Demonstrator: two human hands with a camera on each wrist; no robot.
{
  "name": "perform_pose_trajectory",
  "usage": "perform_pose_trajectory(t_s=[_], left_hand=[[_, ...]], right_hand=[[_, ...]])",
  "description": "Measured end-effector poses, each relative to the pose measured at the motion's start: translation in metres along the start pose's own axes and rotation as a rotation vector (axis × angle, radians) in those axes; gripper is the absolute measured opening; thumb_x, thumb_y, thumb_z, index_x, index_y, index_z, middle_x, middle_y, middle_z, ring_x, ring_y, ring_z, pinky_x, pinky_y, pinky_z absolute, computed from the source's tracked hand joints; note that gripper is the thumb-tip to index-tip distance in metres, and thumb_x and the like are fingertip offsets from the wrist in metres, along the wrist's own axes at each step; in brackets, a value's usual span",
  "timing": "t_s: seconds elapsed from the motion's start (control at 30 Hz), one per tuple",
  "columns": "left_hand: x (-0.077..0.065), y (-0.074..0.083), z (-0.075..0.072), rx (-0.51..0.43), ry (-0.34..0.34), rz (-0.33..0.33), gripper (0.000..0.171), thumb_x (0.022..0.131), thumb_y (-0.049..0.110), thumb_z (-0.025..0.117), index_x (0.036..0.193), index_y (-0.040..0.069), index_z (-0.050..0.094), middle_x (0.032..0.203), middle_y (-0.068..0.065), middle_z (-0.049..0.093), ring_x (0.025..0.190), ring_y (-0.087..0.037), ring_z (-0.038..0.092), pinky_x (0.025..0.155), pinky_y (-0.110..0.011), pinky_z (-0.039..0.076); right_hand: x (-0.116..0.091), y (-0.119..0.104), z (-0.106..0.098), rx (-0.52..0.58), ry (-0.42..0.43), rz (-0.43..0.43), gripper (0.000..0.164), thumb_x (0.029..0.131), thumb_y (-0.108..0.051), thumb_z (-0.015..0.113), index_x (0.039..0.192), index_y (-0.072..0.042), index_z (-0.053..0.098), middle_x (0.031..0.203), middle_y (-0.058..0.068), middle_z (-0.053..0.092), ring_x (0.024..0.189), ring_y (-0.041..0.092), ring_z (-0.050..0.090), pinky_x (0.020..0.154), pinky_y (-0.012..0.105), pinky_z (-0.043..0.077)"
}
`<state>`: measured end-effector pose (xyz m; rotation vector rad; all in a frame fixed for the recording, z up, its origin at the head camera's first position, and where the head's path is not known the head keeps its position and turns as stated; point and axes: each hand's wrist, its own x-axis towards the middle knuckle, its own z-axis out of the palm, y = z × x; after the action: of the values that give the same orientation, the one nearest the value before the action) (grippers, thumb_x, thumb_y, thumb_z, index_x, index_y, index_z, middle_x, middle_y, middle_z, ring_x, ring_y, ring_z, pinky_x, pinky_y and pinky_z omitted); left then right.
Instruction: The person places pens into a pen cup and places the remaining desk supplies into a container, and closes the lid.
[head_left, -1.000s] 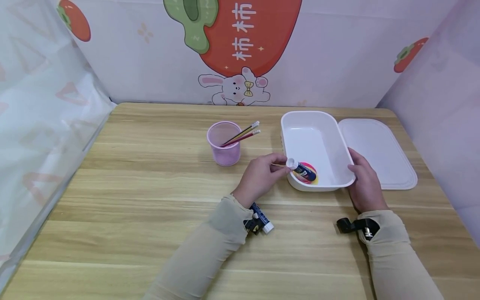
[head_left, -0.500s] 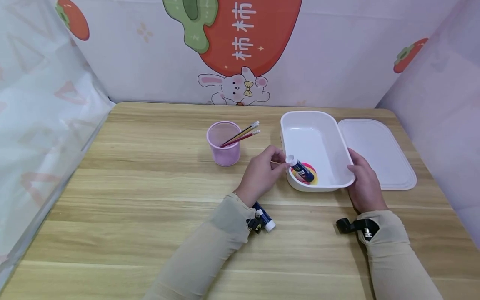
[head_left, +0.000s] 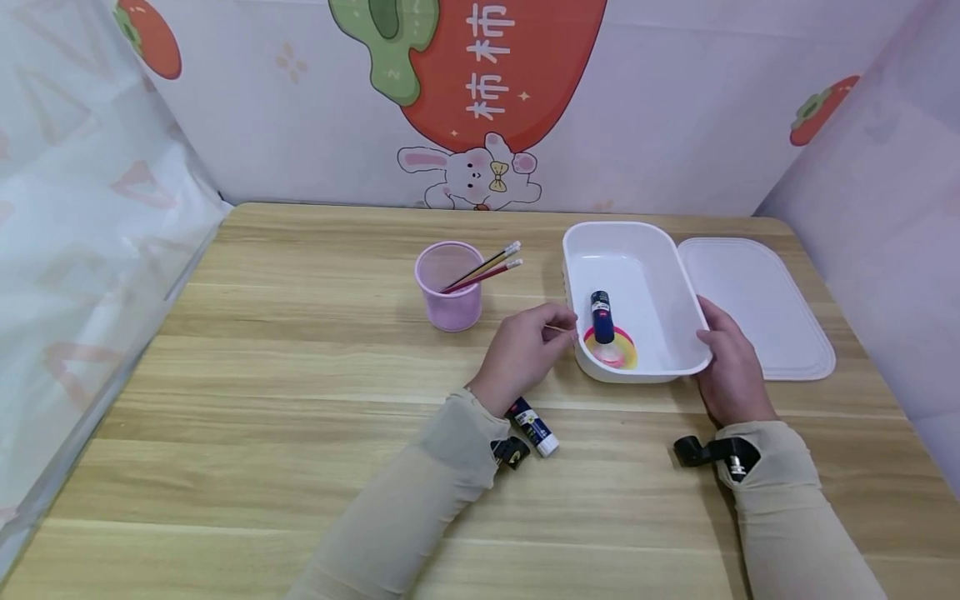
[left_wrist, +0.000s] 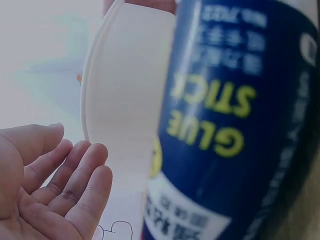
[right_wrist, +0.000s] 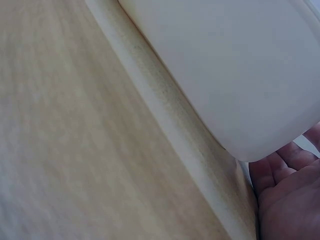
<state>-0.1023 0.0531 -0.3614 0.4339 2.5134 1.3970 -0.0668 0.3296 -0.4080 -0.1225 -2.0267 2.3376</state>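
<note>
My left hand (head_left: 525, 354) is at the left side of a white plastic box (head_left: 648, 283), fingertips right at its rim, with nothing between thumb and loosely bent fingers in the left wrist view. Inside the box lies a dark blue glue stick (head_left: 602, 318), over a round pink and yellow sticker (head_left: 628, 354). A second glue stick (head_left: 536, 429) with a white end lies on the table beside my left wrist; it looms large in the left wrist view. My right hand (head_left: 731, 367) grips the box's right front corner, thumb at the rim and fingers against the outer wall.
A pink cup (head_left: 453, 312) stands left of the box, several pencils (head_left: 487, 271) leaning out of it. The flat white lid (head_left: 772, 317) lies right of the box on the wooden table (head_left: 285, 375). A printed cloth (head_left: 675, 108) hangs behind.
The glue stick at my left fingertips has left them and now lies in the box, turned and farther back. The other glue stick has shifted slightly right. My right hand keeps its grip.
</note>
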Motion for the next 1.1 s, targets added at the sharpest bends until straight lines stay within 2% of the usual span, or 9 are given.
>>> perform_pose_trajectory(t_s=[0.47, 0.73, 1.1], left_hand=[[-0.008, -0.003, -0.011, -0.004, -0.005, 0.027, 0.028, 0.098, 0.026, 0.068, 0.124, 0.015, 0.070, 0.112, 0.006, 0.071, 0.099, -0.006, 0.065, 0.088, -0.023, 0.053], [-0.015, -0.011, -0.023, -0.012, -0.027, 0.039, 0.030, 0.098, 0.024, 0.067, 0.125, 0.011, 0.069, 0.117, 0.002, 0.071, 0.104, -0.011, 0.066, 0.091, -0.027, 0.054], [-0.026, -0.024, -0.040, -0.017, -0.054, 0.023, 0.028, 0.098, 0.018, 0.067, 0.124, 0.008, 0.069, 0.115, 0.001, 0.070, 0.103, -0.013, 0.065, 0.093, -0.031, 0.053]], right_hand=[[-0.001, -0.001, 0.000, 0.010, -0.003, -0.009, 0.053, 0.107, -0.014, 0.028, 0.160, -0.011, 0.024, 0.166, 0.011, 0.017, 0.148, 0.025, 0.024, 0.111, 0.022, 0.037], [-0.001, -0.001, 0.000, -0.009, 0.002, -0.001, 0.054, 0.107, -0.013, 0.027, 0.160, -0.010, 0.023, 0.167, 0.010, 0.016, 0.149, 0.025, 0.021, 0.116, 0.026, 0.031], [0.000, -0.002, 0.000, -0.022, 0.010, 0.007, 0.054, 0.107, -0.014, 0.026, 0.160, -0.011, 0.022, 0.167, 0.009, 0.015, 0.150, 0.024, 0.019, 0.118, 0.028, 0.028]])
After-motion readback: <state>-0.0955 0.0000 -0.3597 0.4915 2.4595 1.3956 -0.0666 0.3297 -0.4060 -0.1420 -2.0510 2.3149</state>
